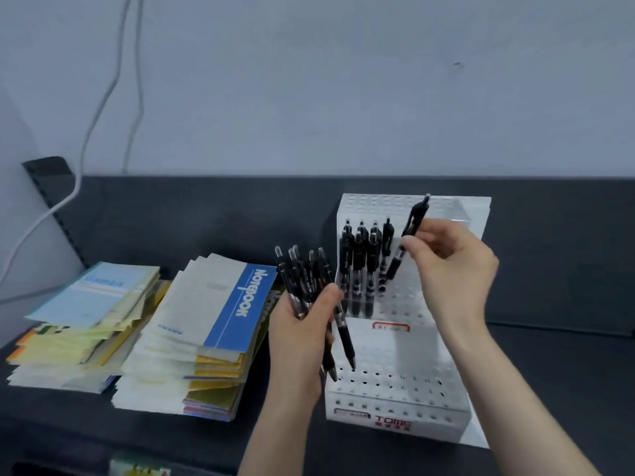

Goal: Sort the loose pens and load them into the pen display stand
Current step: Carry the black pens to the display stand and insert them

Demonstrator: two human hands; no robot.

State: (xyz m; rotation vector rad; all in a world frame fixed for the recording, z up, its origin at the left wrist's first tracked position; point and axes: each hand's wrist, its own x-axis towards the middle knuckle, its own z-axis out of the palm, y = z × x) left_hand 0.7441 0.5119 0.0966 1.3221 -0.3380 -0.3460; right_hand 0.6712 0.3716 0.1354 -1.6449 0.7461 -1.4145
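One pen display stand (395, 352) held four columns of loaded pens (357, 269) — left of it, two notebook stacks (206, 304) and about five bundled pens (302, 283); over it, one lone pen (416, 218).

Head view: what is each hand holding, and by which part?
Left hand grips a bundle of black plastic click pens around their mid-barrels. Right hand pinches a single black click pen at mid-barrel, above its rubber grip.

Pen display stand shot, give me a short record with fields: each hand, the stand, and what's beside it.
left-hand grip: holds a bundle of black pens
right-hand grip: pinches one black pen, tilted, tip toward the upper tier
pen display stand: white, perforated, tiered
loaded pens: several upright in upper tier, left side
lower tier: no pens standing
notebook stacks: two, left of stand
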